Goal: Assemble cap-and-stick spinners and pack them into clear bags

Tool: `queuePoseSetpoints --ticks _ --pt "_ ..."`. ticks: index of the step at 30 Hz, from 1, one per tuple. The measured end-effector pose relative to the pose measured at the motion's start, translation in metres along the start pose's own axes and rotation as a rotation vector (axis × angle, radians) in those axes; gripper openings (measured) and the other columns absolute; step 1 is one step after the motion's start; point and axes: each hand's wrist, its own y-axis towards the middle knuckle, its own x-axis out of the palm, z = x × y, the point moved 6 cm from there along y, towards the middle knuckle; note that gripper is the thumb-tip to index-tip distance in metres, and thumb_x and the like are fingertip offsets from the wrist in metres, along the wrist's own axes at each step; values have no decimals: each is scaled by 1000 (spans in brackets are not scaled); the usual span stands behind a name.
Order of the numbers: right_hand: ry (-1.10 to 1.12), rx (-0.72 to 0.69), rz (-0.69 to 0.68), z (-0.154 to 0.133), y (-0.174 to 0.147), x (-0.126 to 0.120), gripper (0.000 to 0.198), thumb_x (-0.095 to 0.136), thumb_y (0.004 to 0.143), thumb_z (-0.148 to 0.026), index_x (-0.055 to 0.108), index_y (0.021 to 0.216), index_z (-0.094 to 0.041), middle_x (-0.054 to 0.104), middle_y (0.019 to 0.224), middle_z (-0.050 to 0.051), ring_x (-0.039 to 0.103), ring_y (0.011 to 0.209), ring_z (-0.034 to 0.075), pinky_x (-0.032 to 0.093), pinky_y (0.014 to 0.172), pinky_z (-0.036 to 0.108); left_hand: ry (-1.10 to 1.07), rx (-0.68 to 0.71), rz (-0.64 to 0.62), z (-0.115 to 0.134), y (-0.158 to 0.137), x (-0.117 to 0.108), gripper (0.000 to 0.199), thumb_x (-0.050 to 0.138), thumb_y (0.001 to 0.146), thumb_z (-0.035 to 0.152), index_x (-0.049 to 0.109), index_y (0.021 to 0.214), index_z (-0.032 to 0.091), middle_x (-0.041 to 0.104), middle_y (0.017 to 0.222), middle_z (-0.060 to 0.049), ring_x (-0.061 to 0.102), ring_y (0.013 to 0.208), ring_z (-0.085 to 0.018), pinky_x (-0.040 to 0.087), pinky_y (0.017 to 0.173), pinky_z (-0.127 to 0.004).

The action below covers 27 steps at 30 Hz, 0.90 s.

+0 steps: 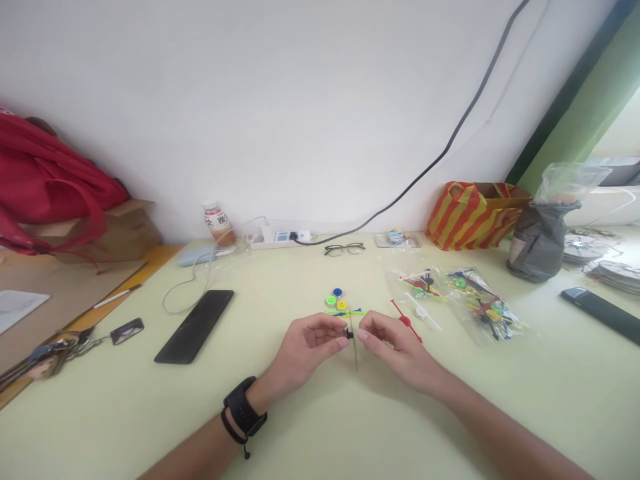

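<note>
My left hand [313, 343], with a black watch at its wrist, pinches a small black plastic piece [349, 334] between thumb and forefinger. Right beside that piece a thin strip [356, 357] stands roughly upright between my hands. My right hand [393, 343] is closed in a pinch at the strip's right side; what lies between its fingertips is hidden. Just beyond my fingers are a blue round cap [338, 292], a green one [331, 301] and a yellow one [342, 305]. Thin green and blue arms [353, 312] lie there too. Right of them are a red spinner piece [405, 321] and a white one [423, 311].
Clear bags of coloured parts [487, 307] lie to the right. A black phone [195, 327] and keys [65, 350] lie left. Against the wall are glasses [345, 249], a power strip [280, 240], a bottle [219, 225] and a striped bag [470, 217]. A dark sack [537, 243] stands far right.
</note>
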Motion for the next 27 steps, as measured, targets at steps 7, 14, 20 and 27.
queuePoseSetpoints --ticks 7,14,20,27 --pt "-5 28 -77 4 -1 11 34 52 103 -49 52 84 -21 50 75 -2 45 70 14 38 62 27 40 41 -38 6 -3 7 23 85 82 27 74 100 15 75 97 -8 71 92 -20 59 89 -35" --pt "-108 -15 -107 -2 -3 13 30 44 105 -40 48 81 -22 49 73 -3 44 66 14 36 58 26 216 137 -58 13 -5 11 24 83 84 30 73 102 18 75 102 -7 70 96 -22 57 92 -38" --pt "-649 -7 -12 2 -5 5 29 53 86 -15 33 66 -20 39 59 -6 33 57 12 21 58 29 680 227 99 21 -5 -2 23 73 91 31 71 113 26 72 117 -5 64 110 -24 51 96 -38" --pt "-1006 0 -27 8 -4 6 21 54 85 -14 46 66 -19 58 65 -1 45 60 13 18 59 32 1016 267 221 6 5 -26 22 60 95 17 70 113 23 69 116 -6 59 111 -26 47 101 -45"
